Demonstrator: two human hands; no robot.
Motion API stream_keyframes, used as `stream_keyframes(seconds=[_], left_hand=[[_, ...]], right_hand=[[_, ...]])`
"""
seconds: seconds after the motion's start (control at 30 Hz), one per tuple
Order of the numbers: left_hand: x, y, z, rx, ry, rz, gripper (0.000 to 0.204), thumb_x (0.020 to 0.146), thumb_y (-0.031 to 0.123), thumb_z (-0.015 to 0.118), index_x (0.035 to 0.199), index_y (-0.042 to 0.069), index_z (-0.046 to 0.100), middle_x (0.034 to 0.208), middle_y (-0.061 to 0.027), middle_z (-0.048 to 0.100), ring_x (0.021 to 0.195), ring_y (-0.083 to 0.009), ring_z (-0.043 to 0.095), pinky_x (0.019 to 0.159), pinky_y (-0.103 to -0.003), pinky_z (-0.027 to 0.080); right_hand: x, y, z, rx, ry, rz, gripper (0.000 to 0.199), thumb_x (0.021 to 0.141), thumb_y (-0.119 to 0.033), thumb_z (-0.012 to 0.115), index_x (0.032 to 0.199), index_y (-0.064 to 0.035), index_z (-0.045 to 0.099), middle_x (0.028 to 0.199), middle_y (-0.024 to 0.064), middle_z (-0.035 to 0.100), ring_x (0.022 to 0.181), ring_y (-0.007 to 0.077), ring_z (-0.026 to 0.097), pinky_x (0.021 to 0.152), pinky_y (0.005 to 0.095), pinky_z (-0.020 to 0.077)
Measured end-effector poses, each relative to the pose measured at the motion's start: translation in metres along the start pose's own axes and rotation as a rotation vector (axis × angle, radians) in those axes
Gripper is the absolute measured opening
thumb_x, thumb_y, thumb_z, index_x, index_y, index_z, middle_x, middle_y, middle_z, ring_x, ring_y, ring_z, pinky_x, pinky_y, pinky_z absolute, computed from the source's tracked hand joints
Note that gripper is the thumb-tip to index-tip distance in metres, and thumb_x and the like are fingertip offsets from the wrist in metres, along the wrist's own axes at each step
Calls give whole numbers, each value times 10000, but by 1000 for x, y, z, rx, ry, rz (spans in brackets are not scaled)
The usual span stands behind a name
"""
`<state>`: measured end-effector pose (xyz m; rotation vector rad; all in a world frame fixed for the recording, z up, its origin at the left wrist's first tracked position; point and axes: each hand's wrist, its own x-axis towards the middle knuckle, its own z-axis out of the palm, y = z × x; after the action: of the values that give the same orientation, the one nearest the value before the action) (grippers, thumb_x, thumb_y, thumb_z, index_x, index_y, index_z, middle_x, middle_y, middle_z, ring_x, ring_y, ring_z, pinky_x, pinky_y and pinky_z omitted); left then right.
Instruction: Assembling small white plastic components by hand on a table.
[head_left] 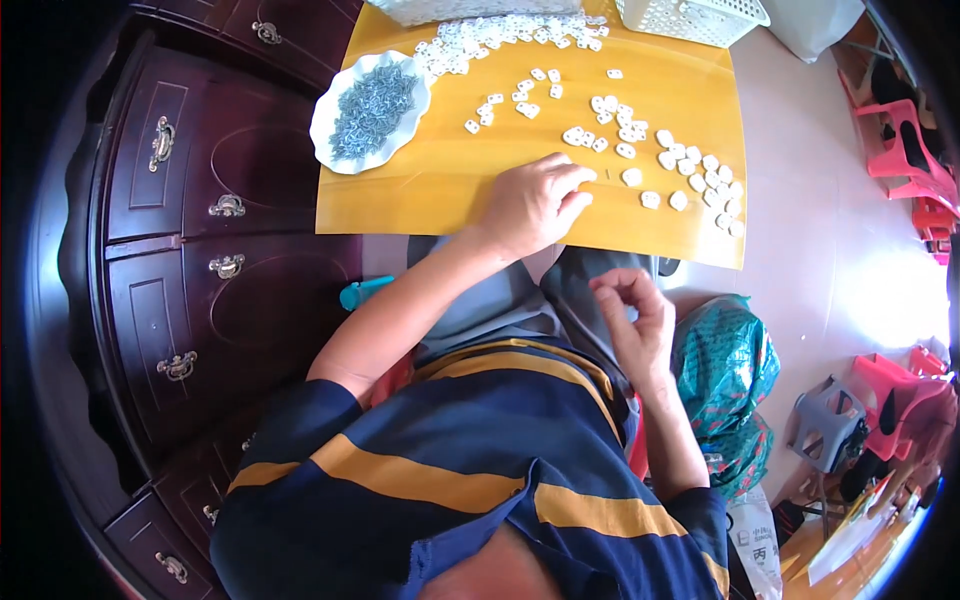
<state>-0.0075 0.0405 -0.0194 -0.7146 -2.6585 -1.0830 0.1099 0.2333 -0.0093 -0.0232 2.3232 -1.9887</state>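
Note:
My left hand (535, 207) is above the front part of the yellow tabletop (420, 205), its fingers curled and pressed together. Whatever lies between its fingertips is hidden. A small white piece (631, 177) and a tiny thin pin (608, 174) lie just right of those fingertips. Over my lap, off the table's front edge, my right hand (643, 318) has its fingers bent toward the thumb; anything in them is too small to make out. Small white plastic pieces with holes (605, 105) lie scattered in loose groups across the table's middle and right.
A scalloped white dish (420, 105) of small metal screws or pins stands at the table's left. Behind it spreads a heap of white pieces (490, 35). A white basket (690, 22) is at the far right. Dark drawers (270, 180) flank my left; a green bag (725, 360) sits right.

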Motion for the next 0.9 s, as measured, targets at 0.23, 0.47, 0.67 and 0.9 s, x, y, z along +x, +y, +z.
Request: stream_keyframes(seconds=[0.23, 0.47, 0.67, 0.9], left_hand=[[18, -3, 7, 12, 3, 78, 180, 894, 164, 725, 1062, 105, 744, 943, -103, 697, 818, -321, 696, 696, -423, 571], [31, -2, 20, 65, -49, 94, 89, 907, 161, 683, 937, 78, 683, 892, -99, 650, 785, -307, 698, 656, -438, 568], [21, -5, 17, 64, -35, 61, 93, 923, 129, 682, 907, 58, 624, 899, -117, 641, 788, -340, 682, 654, -451, 547], [10, -7, -7, -271, 66, -73, 64, 950, 44, 644, 927, 29, 586, 861, -157, 627, 774, -367, 651, 666, -424, 510]], right_hand=[[97, -5, -18, -235, 192, -198, 70, 946, -47, 689, 1000, -3, 702, 858, 69, 715, 728, 105, 632, 705, 276, 522], [120, 4, -14, -656, 192, -292, 107, 895, -93, 734, 1002, -96, 727, 833, 114, 652, 708, 288, 669, 661, 397, 535], [120, 12, -18, -776, 192, -374, 93, 893, -97, 721, 984, -107, 739, 868, 113, 638, 811, 329, 658, 713, 429, 529], [125, 7, -26, -692, 208, -317, 155, 879, -48, 710, 1031, -74, 730, 886, 123, 642, 832, 340, 649, 770, 454, 523]])
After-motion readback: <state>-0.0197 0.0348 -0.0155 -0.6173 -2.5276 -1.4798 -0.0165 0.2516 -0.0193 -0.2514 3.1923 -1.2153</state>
